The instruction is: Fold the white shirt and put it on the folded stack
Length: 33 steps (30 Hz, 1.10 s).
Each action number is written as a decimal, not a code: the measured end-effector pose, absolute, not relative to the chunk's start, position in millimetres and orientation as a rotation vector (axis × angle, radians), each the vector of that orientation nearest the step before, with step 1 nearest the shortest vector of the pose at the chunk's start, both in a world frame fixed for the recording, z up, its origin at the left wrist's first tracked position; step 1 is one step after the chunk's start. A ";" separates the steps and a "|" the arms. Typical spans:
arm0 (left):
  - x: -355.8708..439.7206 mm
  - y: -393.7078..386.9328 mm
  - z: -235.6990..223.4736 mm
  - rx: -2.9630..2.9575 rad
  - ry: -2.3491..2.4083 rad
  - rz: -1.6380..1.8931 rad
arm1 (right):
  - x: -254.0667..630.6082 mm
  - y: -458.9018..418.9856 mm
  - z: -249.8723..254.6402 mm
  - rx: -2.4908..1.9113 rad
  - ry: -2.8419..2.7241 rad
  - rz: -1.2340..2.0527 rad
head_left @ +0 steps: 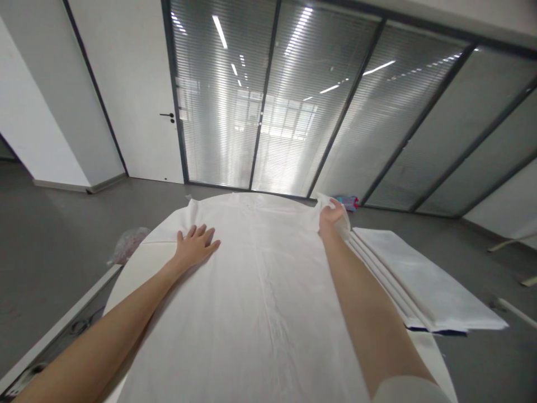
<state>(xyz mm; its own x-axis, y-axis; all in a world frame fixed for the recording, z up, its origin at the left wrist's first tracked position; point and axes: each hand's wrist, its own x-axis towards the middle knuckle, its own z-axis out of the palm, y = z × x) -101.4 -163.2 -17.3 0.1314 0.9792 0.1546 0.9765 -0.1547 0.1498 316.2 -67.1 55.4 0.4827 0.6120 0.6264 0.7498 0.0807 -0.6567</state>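
Note:
A white shirt (235, 291) lies spread over a round white table (145, 271), with a placket-like line running down its middle. On its upper left part, my left hand (196, 245) rests palm down with fingers spread, pressing the cloth flat. My right hand (331, 215) is closed around bunched cloth at the shirt's upper right, near the sleeve. Part of that grip is hidden by the hand itself and the folds. The sleeve on the left side extends toward the table's edge.
Right of the shirt, a stack of folded white cloth (419, 280) juts past the table edge. A clear plastic bag (130, 243) is at the left. Beyond the table are a colourful package (349, 202), glass partitions (289, 129) and a white door (142, 112).

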 end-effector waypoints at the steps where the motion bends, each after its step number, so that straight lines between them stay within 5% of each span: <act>1: -101.5 -163.2 -17.8 2.356 2.033 0.344 | 304.4 -68.7 51.1 -1.595 -1.269 -0.160; 9: -101.9 -159.8 -27.4 2.386 2.009 0.566 | 236.2 -150.0 -12.5 -1.101 -2.548 -0.106; 16: -89.8 -147.8 -23.1 2.319 1.615 0.944 | 241.4 -164.1 -24.7 -1.308 -2.339 0.073; 27: -12.7 -75.5 33.4 2.481 1.818 0.557 | 241.1 -170.0 -22.0 -1.308 -2.369 -0.045; 33: 18.6 -56.3 16.4 2.278 2.083 0.452 | 243.5 -167.5 -23.9 -1.251 -2.407 -0.094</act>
<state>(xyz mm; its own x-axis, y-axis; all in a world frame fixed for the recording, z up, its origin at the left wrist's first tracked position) 18.6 -56.3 16.4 0.0666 0.9782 0.1966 0.9718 -0.1083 0.2094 243.5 -167.5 -23.9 -0.5041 0.7663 0.3982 0.7950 0.5919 -0.1327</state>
